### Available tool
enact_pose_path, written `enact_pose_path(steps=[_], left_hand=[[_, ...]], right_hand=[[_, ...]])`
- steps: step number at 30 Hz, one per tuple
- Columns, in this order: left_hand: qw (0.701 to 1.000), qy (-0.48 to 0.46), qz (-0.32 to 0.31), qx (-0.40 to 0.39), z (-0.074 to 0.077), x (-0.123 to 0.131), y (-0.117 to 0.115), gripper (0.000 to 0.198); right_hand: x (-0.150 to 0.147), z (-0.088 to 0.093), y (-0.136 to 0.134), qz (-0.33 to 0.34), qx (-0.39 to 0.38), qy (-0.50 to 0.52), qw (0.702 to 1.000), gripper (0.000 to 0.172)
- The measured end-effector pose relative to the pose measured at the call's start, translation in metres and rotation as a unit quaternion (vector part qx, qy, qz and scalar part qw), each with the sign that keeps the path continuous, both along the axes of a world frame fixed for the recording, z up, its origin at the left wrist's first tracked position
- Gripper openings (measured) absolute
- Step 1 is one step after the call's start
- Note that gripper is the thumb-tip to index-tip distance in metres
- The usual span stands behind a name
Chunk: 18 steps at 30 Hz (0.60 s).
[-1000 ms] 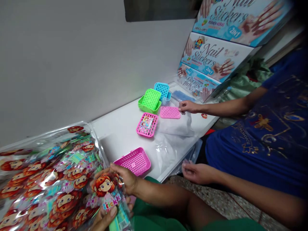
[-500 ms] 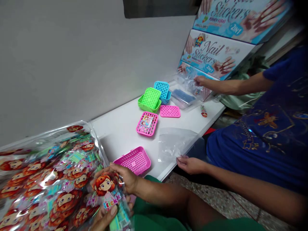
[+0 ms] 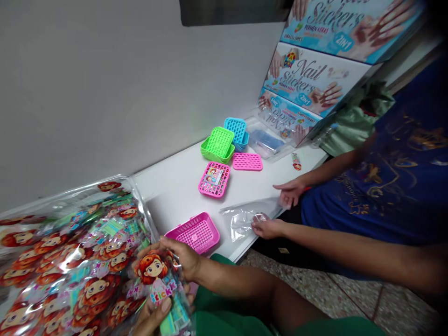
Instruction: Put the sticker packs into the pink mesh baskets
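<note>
Several small clear packets [image 3: 163,287], printed with a red-haired doll and holding green sticks, are bunched between my two hands at the bottom of the view. My left hand [image 3: 152,319] grips them from below, its thumb pressed across the front. Fingers of my right hand [image 3: 185,256] are wrapped round the upper right side of the bunch. Just beyond my right hand lies an open pink basket [image 3: 203,235]. To the left, a clear plastic tray [image 3: 149,217] is heaped with more such packets.
A co-worker's hands [image 3: 264,227] handle a clear plastic bag [image 3: 240,221] at the table edge. A filled pink basket [image 3: 214,179], a pink lid [image 3: 247,162], green baskets [image 3: 217,144] and blue baskets [image 3: 236,133] stand farther back. Nail sticker boxes [image 3: 308,77] are stacked behind.
The co-worker's far hand has come down from the clear plastic by the boxes to the bag at the table edge. Their near hand has shifted the bag slightly. My hands have hardly moved.
</note>
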<state>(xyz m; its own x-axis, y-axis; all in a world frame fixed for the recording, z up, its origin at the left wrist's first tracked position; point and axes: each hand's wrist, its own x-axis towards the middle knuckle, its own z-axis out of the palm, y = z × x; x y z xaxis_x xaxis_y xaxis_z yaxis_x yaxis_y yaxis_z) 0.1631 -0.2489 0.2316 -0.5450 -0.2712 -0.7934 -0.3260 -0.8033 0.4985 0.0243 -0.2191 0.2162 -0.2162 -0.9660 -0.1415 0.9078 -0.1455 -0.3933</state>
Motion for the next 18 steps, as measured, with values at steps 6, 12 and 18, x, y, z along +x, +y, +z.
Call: enact_pose_path(steps=[6, 12, 18], left_hand=[[1.000, 0.017, -0.026, -0.006, 0.006, -0.001, 0.003, 0.034], [0.999, 0.027, -0.038, -0.001, 0.002, 0.002, 0.001, 0.039], [0.999, 0.033, -0.040, 0.001, -0.001, 0.003, -0.001, 0.034]], right_hand=[[0.002, 0.007, 0.008, -0.013, -0.034, 0.007, 0.999, 0.048], [0.001, -0.004, 0.002, -0.006, 0.013, -0.011, 1.000, 0.044], [0.001, -0.021, -0.009, -0.004, -0.043, -0.026, 0.999, 0.044]])
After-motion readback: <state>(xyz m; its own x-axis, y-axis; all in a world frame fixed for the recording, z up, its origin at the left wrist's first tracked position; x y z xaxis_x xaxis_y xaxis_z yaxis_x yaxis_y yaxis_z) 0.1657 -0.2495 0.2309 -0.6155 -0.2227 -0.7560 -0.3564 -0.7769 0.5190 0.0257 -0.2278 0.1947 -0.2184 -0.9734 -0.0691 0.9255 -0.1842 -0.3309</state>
